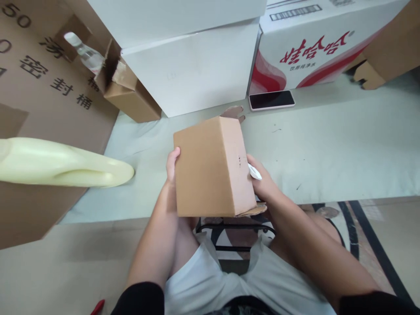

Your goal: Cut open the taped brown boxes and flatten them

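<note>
A pale green worktop (341, 153) spans the view, with a large brown carton (46, 107) printed in dark characters at its left end. White boxes (193, 74) stand along the back, and to the right of them a white-and-red carton (320, 59). The cardboard box (200, 170) is held tilted at the front edge of the worktop, partly over the person's lap, its broad plain face turned up; a flap sticks out at the lower right corner. Whether it touches the worktop I cannot tell. A long pale yellow object (72, 162) reaches in from the left, well apart from it. Near the white boxes sits a small open box (136, 98).

The right hand (264, 181) is against the narrow side of the cardboard box, closed around a white object (255, 172) that juts out beside it; its fingertips are hidden. The left hand (171, 166) grips the opposite edge, thumb pressed on the broad face, the other fingers out of sight behind, so the box lies between the two hands. A phone (272, 100) lies before the white-and-red carton, and a clear bottle (89, 57) leans by the small open box.
</note>
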`<state>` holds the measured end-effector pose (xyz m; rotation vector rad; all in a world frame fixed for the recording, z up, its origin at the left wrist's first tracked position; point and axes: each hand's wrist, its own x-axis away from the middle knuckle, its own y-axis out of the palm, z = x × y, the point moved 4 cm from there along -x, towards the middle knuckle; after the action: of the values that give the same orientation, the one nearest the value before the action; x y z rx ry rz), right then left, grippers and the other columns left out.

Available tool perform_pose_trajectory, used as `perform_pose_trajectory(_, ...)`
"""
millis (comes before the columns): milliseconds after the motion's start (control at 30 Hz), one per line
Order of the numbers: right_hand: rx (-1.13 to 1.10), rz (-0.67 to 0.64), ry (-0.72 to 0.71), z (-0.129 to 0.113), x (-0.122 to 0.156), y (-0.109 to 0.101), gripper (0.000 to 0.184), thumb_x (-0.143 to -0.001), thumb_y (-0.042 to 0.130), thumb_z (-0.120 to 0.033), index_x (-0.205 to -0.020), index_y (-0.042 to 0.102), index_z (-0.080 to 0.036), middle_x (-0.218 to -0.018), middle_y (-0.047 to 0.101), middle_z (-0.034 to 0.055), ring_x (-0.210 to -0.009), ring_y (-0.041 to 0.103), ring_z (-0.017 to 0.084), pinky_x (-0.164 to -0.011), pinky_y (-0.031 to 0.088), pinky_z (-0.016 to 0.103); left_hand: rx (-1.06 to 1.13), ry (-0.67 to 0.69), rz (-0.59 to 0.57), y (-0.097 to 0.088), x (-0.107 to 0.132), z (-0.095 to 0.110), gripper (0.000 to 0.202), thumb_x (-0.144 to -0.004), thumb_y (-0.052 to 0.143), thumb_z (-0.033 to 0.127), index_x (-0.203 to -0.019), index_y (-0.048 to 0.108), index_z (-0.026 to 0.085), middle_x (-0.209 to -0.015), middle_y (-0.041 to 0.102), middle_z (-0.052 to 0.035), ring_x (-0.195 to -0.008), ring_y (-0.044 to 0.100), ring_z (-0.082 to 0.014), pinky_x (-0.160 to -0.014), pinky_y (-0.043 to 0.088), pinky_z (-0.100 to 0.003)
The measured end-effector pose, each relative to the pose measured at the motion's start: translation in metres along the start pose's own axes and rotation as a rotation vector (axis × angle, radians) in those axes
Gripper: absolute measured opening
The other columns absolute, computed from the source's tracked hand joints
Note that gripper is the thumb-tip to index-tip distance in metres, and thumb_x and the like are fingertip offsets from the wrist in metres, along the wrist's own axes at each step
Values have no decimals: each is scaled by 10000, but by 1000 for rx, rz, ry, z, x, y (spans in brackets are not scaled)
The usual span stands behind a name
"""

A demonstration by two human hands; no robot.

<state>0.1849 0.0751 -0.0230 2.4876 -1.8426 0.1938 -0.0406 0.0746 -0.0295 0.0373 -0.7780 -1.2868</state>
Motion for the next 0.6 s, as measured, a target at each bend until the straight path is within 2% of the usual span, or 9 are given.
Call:
perform_pose_trajectory(100,-31,11,-26,-4,-6,0,319,-670,713,-469,-825,546,-247,-872,710,39,-876,622,260,-823,486,411,58,0,69,0,-4,0,420,-801,570,559,-969,678,189,-777,723,-75,-886,744,-320,-829,615,-440)
perform_pose_trajectory(333,-29,-24,-56,-2,-19,7,295,-641,707,-396,-813,529,-237,-847,663,16,-891,600,248,-829,474,394,131,1,69,-6,-2,2,426,-849,543,546,-1045,681,194,-856,750,-55,-690,698,-222,-676,593,-348)
perform_pose_trajectory(467,34,-69,-122,-7,-19,15,204,-678,650,-323,-749,480,-236,-779,606,-7,-856,589,227,-825,461,379,132,21,76,-13,2,4,442,-841,548,561,-1060,671,197,-856,749,-52,-680,689,-217,-616,567,-330)
perform_pose_trajectory(600,20,-86,-133,-6,-20,16,192,-691,615,-352,-729,469,-234,-770,574,-8,-809,562,205,-786,443,360,76,-32,96,-16,2,3,473,-848,513,567,-1080,668,185,-863,747,-65,-686,691,-230,-622,570,-354)
